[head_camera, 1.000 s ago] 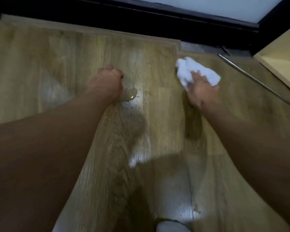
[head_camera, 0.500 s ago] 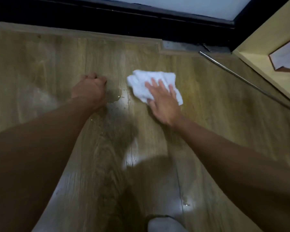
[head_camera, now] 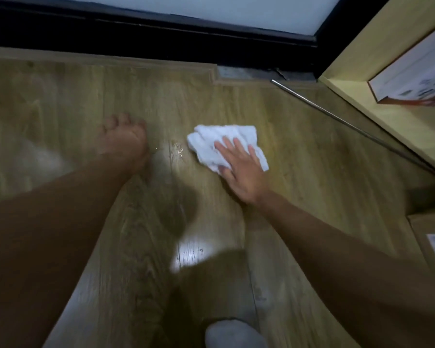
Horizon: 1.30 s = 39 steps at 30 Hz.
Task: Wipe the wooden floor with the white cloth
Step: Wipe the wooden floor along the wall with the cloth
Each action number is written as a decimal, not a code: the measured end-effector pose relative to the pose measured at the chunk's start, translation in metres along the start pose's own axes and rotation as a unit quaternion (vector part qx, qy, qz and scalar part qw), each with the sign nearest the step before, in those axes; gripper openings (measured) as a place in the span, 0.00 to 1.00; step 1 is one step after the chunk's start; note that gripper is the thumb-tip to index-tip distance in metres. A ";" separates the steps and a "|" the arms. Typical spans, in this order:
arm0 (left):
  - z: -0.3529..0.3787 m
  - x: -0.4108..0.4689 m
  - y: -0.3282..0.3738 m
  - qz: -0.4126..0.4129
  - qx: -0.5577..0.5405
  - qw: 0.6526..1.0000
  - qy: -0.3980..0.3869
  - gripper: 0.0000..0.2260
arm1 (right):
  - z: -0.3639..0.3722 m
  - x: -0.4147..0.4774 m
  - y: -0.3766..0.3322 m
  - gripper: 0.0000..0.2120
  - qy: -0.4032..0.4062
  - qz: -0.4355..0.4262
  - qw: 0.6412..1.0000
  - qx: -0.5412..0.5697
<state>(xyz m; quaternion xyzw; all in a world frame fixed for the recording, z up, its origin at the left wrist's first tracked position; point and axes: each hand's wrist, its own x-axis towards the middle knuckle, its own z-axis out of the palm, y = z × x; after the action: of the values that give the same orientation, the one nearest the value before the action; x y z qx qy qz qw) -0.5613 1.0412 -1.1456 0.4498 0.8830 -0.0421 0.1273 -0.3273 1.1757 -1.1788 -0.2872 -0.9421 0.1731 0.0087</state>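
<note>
White cloth (head_camera: 219, 140) lay on the wooden floor (head_camera: 312, 177) just right of the left hand (head_camera: 122, 144), an empty braced fist, pressed flat under the spread-fingered right hand (head_camera: 241, 169), having slid in from farther right; droplets (head_camera: 178, 150) between them remained to wipe.

There is 1 left hand (head_camera: 122, 144) and 1 right hand (head_camera: 241, 172), 2 in all. 1 white cloth (head_camera: 219, 144) lies under the right hand. To that hand's right are 1 metal rod (head_camera: 337, 116), 1 printed box (head_camera: 412, 79) and 1 cardboard box (head_camera: 422, 229).
</note>
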 end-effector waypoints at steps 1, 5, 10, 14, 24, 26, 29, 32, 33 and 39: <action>0.000 -0.003 0.010 0.040 0.031 0.998 0.037 0.19 | -0.004 -0.023 0.008 0.24 -0.006 -0.019 1.000 0.010; 0.005 -0.012 0.061 0.259 0.043 0.959 0.107 0.19 | -0.031 -0.051 0.063 0.26 0.015 0.095 0.995 0.007; 0.018 -0.019 0.114 0.284 0.072 0.954 0.068 0.16 | -0.027 0.022 0.056 0.25 0.025 0.213 0.977 0.020; 0.018 -0.021 0.141 0.290 0.101 0.947 0.090 0.13 | -0.021 -0.032 0.048 0.24 0.041 0.025 0.997 0.063; 0.002 -0.005 0.183 0.270 0.132 0.954 0.016 0.09 | -0.026 0.036 0.092 0.25 0.121 0.244 0.961 0.033; -0.001 -0.005 0.193 0.228 0.092 0.969 -0.007 0.10 | -0.019 0.016 0.080 0.25 0.103 0.152 0.983 0.013; 0.003 0.001 0.200 0.182 0.075 0.979 -0.042 0.12 | -0.024 -0.048 0.098 0.24 0.056 0.005 0.998 -0.007; 0.004 -0.003 0.196 0.186 0.097 0.976 -0.053 0.11 | -0.039 -0.081 0.144 0.24 0.062 0.023 0.998 0.005; 0.002 -0.007 0.195 0.191 0.111 0.974 -0.049 0.11 | -0.043 -0.078 0.156 0.24 0.078 0.068 0.995 -0.007; -0.005 -0.032 0.188 0.169 0.191 0.965 -0.057 0.18 | -0.037 0.008 0.145 0.25 0.107 0.271 0.956 -0.034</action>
<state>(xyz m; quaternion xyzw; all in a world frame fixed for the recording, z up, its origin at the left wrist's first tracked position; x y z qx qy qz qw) -0.3926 1.1283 -1.1243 0.6049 0.7614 -0.2132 0.0945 -0.2514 1.3040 -1.1927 -0.5484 -0.8279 0.1052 0.0521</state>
